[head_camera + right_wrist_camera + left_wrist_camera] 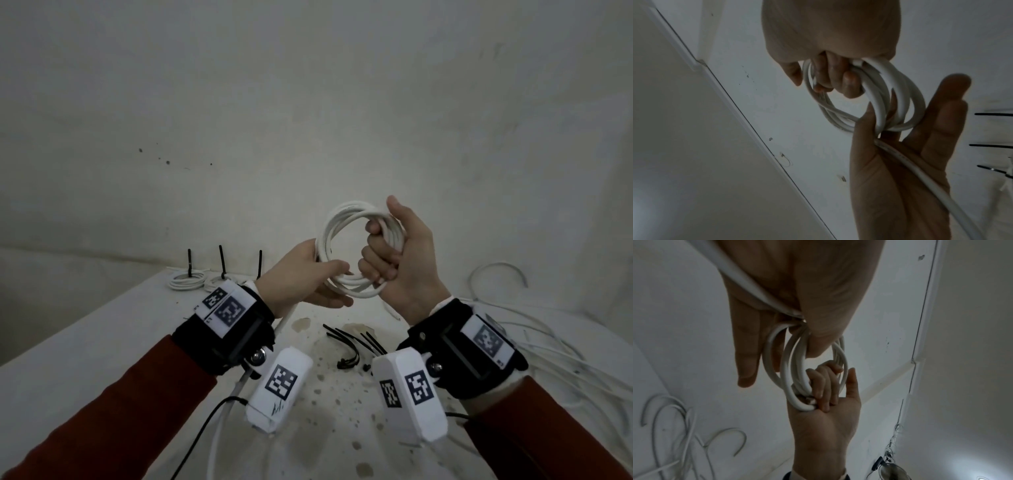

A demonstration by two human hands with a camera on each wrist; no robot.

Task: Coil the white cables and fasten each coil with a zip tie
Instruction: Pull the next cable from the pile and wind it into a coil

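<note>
A white cable coil of several loops is held up above the table between both hands. My right hand grips the coil's right side, fingers curled through the ring and thumb pointing up. My left hand lies under the coil's lower left with straight fingers and its thumb over the loops. The cable's free tail runs across the left palm and down past the wrist. Loose black zip ties lie on the table below the hands.
Tied coils with black zip ties standing upright sit at the table's back left. A tangle of loose white cables spreads on the right. The white, stained table stands against a pale wall.
</note>
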